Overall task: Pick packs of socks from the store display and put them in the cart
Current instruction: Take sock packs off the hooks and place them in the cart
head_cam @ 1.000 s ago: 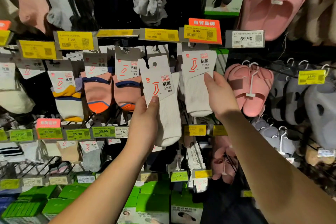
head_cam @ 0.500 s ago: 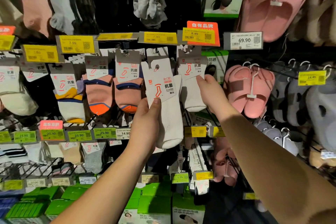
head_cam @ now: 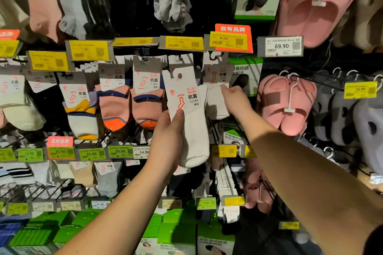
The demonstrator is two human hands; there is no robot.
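Observation:
My left hand point(head_cam: 168, 138) grips a pack of white ribbed socks point(head_cam: 193, 128) with a white card label, held off its hook in front of the display. My right hand point(head_cam: 236, 99) pinches a second white sock pack point(head_cam: 216, 105) that still hangs from a hook under the 8.99 price tag point(head_cam: 228, 41). To the left, coral and navy sock packs point(head_cam: 116, 107) and a yellow-and-white pack point(head_cam: 81, 116) hang on their hooks. No cart is in view.
Pink slippers point(head_cam: 287, 105) and grey slippers point(head_cam: 339, 116) hang at the right. Yellow and green price tags line the rails. More socks hang on wire hooks point(head_cam: 107, 178) below, and green boxes point(head_cam: 178, 227) fill the bottom shelf.
My right hand has pushed the second white pack back toward the rack and slid down to its lower edge. My left hand has lifted its pack slightly.

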